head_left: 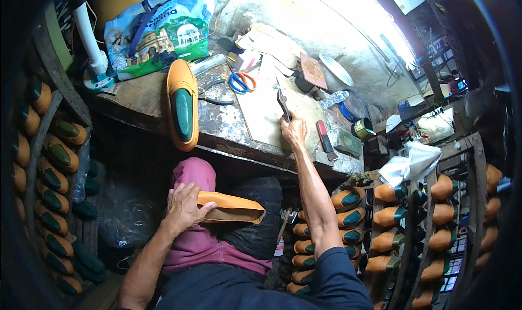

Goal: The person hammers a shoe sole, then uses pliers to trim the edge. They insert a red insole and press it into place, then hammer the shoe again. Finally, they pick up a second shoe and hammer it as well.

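Observation:
My left hand [184, 205] is closed around one end of a tan leather shoe [239, 202], held over my lap with its opening facing me; the inside looks hollow. Out over the workbench [217, 126], my right hand [294, 129] grips dark metal pliers [282, 103], their jaws pointing away from me. A second tan shoe [174, 81] with a green last [182, 117] inside lies across the bench's front edge. Beside it are black-handled pliers [216, 100] and scissors [241, 82] with blue and orange handles. Right of my right hand lies a red and black tool [325, 140].
Racks of tan shoes on green lasts stand at left [53, 198] and right [389, 217]. A printed bag [163, 30] and a white lamp arm [89, 35] occupy the back left. Leather scraps [266, 41] and a white bowl [336, 70] lie along the wall.

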The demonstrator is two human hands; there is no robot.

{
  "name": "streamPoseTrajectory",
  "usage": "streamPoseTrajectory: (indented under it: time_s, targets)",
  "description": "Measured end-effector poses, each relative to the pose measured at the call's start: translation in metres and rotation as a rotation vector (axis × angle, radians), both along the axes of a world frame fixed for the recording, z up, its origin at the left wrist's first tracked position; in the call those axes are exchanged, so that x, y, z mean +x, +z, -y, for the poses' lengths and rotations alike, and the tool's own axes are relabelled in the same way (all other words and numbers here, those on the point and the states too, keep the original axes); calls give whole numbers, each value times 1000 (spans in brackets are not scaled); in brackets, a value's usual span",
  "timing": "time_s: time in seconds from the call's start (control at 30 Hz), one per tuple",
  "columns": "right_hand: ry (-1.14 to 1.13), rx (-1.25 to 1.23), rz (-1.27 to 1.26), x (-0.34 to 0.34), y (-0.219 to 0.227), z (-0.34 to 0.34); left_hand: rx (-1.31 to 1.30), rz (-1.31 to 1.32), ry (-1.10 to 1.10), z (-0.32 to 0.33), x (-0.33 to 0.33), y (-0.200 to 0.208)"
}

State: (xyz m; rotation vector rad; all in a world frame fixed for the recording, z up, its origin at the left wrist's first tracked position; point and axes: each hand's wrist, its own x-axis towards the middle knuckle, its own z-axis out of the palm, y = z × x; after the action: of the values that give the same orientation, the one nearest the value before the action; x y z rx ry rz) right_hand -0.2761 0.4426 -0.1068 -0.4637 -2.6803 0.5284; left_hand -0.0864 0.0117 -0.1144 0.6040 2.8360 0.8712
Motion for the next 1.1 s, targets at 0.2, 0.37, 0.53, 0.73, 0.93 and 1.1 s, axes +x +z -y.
streamPoseTrajectory:
  time_s: [0.2, 0.37, 0.53, 0.73, 0.93, 1.1]
  targets:
    - [167, 312, 156, -3, -3, 2, 8, 37, -4, 2, 0, -2]
    - [385, 514, 132, 2, 19, 17, 3, -21, -10, -1, 1, -7]
    - [400, -201, -12, 101, 16, 112, 32, -25, 3, 1, 2, -4]
    - [485, -699, 69, 227, -3, 208, 3, -7, -27, 2, -2, -6]
    - [561, -680, 52, 230, -1, 212, -1, -15, -46, -1, 0, -10]
    - [515, -741, 134, 231, 0, 214, -5, -58, -26, -2, 2, -13]
